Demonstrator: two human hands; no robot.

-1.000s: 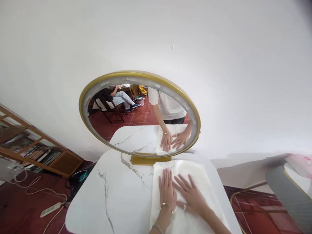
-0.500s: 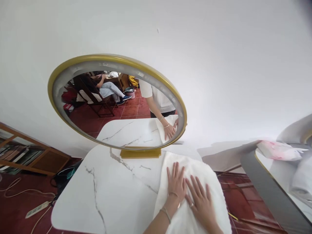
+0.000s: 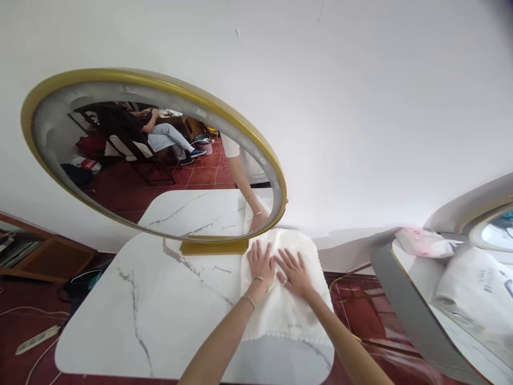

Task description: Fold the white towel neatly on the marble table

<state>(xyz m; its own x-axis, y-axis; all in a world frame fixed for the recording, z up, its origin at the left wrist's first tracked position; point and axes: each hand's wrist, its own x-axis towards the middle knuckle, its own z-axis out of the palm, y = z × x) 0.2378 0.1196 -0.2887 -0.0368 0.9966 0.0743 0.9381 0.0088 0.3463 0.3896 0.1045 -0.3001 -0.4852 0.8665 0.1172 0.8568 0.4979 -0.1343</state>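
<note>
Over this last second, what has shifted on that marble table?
Both flat hands, the left hand and right hand, slid forward across the white folded towel toward the round gold-framed mirror. Nothing was gripped or released. Towel, mirror and white marble table stayed put; the view swung.

From my remote seat I saw a plain white wall (image 3: pixel 360 80) behind a white marble table (image 3: pixel 160 299) that carried a round mirror (image 3: pixel 152 160) in a gold frame. The floor (image 3: pixel 24 321) was dark red tile, with a power strip (image 3: pixel 36 339) and cables lying on it and a low wooden shelf (image 3: pixel 44 262) against the wall at the left. In the mirror's glass a person sat on a dark wooden chair (image 3: pixel 120 139), and soft daylight filled the room.
</note>
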